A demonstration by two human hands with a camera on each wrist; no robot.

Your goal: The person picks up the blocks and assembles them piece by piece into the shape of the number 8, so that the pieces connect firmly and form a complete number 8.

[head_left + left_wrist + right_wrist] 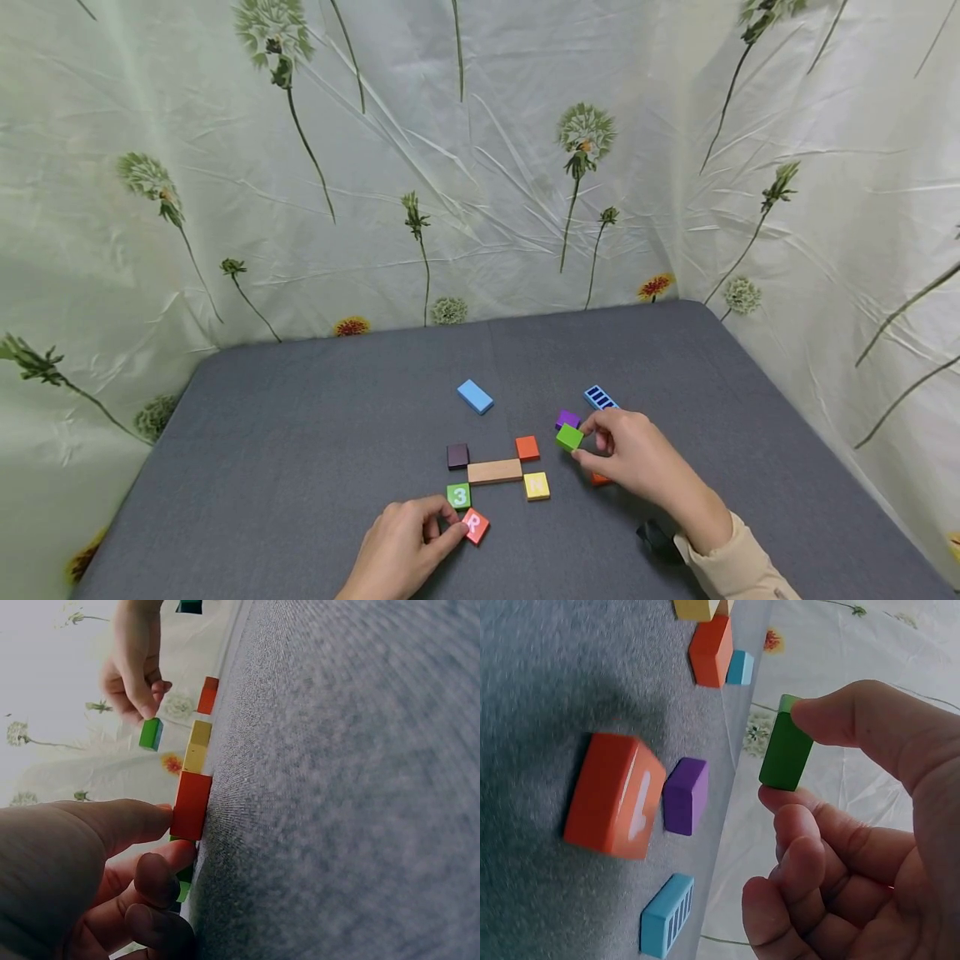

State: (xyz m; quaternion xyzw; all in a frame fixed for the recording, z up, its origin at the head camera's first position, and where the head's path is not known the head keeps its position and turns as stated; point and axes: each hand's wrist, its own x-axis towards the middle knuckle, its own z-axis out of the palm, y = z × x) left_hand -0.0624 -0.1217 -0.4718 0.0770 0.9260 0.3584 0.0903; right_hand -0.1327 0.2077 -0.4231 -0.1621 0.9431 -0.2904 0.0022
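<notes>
Between thumb and forefinger, my right hand (pixel 637 458) pinches a plain green block (pixel 569 437), raised off the table in the right wrist view. My left hand (pixel 408 537) pinches a red block marked R (pixel 475 527), which sits on the cloth just beside a green block marked 3 (pixel 459 497). A wooden plank (pixel 494 472) lies flat, with a dark block (pixel 457 456), an orange block (pixel 527 448) and a yellow block marked N (pixel 536 486) around its ends. Under the right hand, an orange block (pixel 615 795) with a white mark is partly hidden in the head view.
Behind the green block lies a purple block (pixel 567 418). Farther back are a plain blue block (pixel 476 397) and a blue striped block (pixel 601 397). A black object (pixel 658 540) is near the right wrist. Floral fabric (pixel 495 167) hangs behind the grey table (pixel 300 433).
</notes>
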